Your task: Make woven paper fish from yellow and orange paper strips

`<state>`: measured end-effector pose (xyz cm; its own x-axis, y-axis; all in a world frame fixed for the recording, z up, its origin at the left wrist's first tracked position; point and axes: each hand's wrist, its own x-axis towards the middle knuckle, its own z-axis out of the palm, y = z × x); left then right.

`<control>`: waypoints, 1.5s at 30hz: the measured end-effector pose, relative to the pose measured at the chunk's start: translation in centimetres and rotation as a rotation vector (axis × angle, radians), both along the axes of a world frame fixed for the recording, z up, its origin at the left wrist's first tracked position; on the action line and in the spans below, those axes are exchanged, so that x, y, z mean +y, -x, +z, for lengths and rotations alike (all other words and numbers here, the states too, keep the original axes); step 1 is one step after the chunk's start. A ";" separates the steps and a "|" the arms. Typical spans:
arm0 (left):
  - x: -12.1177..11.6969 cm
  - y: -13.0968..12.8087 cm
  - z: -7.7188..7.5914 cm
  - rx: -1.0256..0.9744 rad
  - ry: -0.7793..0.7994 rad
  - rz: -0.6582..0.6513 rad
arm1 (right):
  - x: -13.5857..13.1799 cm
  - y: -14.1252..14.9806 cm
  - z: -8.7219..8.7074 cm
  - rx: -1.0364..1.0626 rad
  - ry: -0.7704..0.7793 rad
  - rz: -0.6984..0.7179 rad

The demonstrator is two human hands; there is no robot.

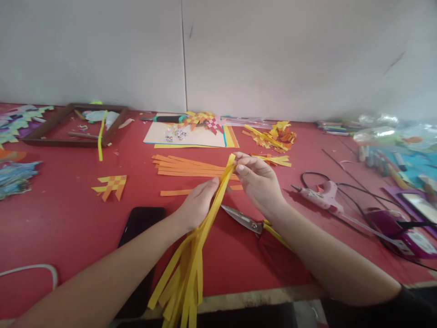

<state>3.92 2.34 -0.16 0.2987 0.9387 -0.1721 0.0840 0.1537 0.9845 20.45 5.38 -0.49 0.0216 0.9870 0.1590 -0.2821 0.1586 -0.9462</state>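
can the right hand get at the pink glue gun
Probably yes: the pink glue gun lies to the right of the right hand, nothing visible between them, though that hand holds the yellow strips.

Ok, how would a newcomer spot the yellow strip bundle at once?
Over the red table, find the left hand and right hand, reaching in from the near edge. They hold a bundle of yellow strips whose loose ends fan out below. Unlike the orange strips lying flat beyond, these are yellow and held up.
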 end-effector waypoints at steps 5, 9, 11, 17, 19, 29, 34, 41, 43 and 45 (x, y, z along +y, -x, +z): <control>0.0 0.0 0.1 0.019 -0.040 -0.034 | 0.0 0.0 0.0 0.095 0.060 0.076; 0.1 0.1 0.1 -0.003 -0.053 -0.046 | 0.0 0.0 0.2 0.138 0.114 0.099; 0.1 0.1 0.1 -0.004 -0.032 -0.047 | 0.0 0.0 0.3 0.136 0.141 0.104; 0.1 0.0 -0.5 -0.125 0.123 0.002 | 0.1 0.1 0.3 0.152 0.127 0.049; 0.2 -0.1 -0.7 -0.242 0.240 0.033 | 0.2 0.1 0.2 0.176 0.126 0.027; 1.2 0.1 -1.1 -0.513 0.367 0.177 | -0.6 -0.1 1.3 0.224 0.169 0.187; 1.0 0.1 -1.0 -0.485 0.292 0.217 | -0.9 0.1 0.8 0.161 0.273 0.347; 0.4 -0.2 -1.5 -0.305 0.208 0.084 | -0.9 0.9 -0.3 -0.050 0.203 0.078; 0.3 -0.2 -1.5 -0.316 0.222 0.012 | -1.0 0.9 -0.1 -0.073 0.198 0.065; 0.2 -0.2 -1.5 -0.322 0.215 -0.031 | -1.1 1.0 -0.1 -0.089 0.198 0.057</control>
